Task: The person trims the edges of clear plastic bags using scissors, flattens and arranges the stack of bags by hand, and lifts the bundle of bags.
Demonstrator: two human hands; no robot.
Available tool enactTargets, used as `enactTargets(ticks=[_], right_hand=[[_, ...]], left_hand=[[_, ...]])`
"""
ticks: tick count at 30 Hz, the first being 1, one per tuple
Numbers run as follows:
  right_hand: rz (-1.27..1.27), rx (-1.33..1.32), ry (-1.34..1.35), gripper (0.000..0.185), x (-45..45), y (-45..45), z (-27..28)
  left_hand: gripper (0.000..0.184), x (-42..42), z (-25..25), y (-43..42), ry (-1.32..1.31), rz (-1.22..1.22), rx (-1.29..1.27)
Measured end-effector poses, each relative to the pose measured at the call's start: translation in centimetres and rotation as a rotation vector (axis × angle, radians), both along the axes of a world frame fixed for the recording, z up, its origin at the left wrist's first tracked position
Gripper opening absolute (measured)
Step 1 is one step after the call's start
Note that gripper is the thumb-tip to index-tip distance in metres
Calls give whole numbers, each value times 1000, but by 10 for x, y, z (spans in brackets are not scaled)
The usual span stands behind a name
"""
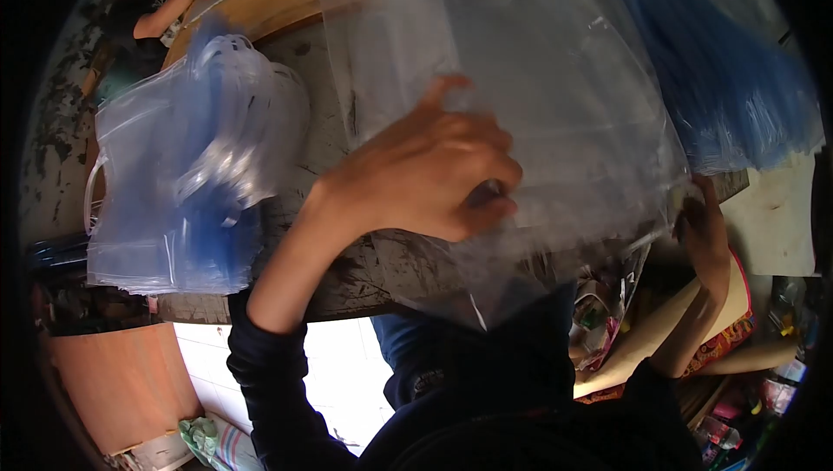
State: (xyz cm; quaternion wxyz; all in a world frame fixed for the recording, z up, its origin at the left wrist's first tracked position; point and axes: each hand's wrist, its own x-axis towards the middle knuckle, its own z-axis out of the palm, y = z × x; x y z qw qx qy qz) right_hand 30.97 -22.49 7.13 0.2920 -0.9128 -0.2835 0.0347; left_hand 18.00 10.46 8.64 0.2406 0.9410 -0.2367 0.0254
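Note:
A large clear plastic sheet or bag point(573, 124) spreads over the dark worn table point(338, 271), and one corner hangs past the front edge toward my lap. My left hand point(425, 167) is over its left part, blurred by motion. Its fingers are curled with the thumb brought in, and what they hold, if anything, I cannot make out. At the sheet's right edge my right hand point(705, 219) is closed, with the plastic gripped in its partly hidden fingers.
A stack of clear and blue plastic bags with white looped handles point(173, 185) lies at the left. Bluish plastic sheets point(720, 63) drape at the right. Another person's arm point(182, 3) reaches over the far table. An orange-brown panel point(126, 384) stands below left.

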Motion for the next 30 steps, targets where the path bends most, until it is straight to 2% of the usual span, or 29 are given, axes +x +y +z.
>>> enactTargets(ticks=[1,2,3,4,5,6,8,12,13,14,15,16,17,18,19,21,22,27,30], right_hand=[[-33,246,247,51,-1,-9,-6],[-62,490,491,51,-5,-18,-10],[96,625,494,57,-13,-26,-12],[104,624,485,57,-24,-30,-12],[15,593,390,69,-37,-31,-11],[-76,561,296,81,-49,-33,-10],[-186,532,353,89,-71,-43,-9],[-118,865,557,72,-83,-63,-11],[62,892,579,65,-81,-58,-6],[56,887,575,65,-81,-54,-9],[173,896,630,69,-83,-49,-15],[293,905,686,74,-87,-42,-19],[230,960,755,70,-101,-21,-17],[111,946,862,66,-117,1,-14],[-15,940,966,63,-132,24,-12],[-45,739,1145,53,-137,42,-12],[111,617,1180,48,-135,46,-16],[7,473,1265,56,-149,51,-19],[30,371,1217,57,-153,53,-18]], left_hand=[[21,-5,7,0,-63,126,251],[21,-9,6,-5,-69,128,258],[35,-12,2,-15,-224,345,291],[49,-16,-4,-25,-378,563,317],[69,-20,-11,-31,-234,655,328],[69,-22,-22,-33,-238,658,325],[72,-26,-40,-33,-270,710,143],[91,-30,-38,-24,-120,551,265],[91,-32,-32,-19,-120,546,260],[98,-34,-22,-11,-13,443,222],[105,-35,-17,-6,94,340,184],[105,-35,-18,-6,95,337,181],[112,-35,-19,-5,127,358,186],[120,-35,-20,-5,160,380,193],[120,-36,-21,-7,165,377,194],[123,-37,-22,-16,117,472,256],[123,-36,-22,-17,123,471,255],[127,-35,-29,-22,43,515,181],[126,-36,-29,-24,17,521,154]])
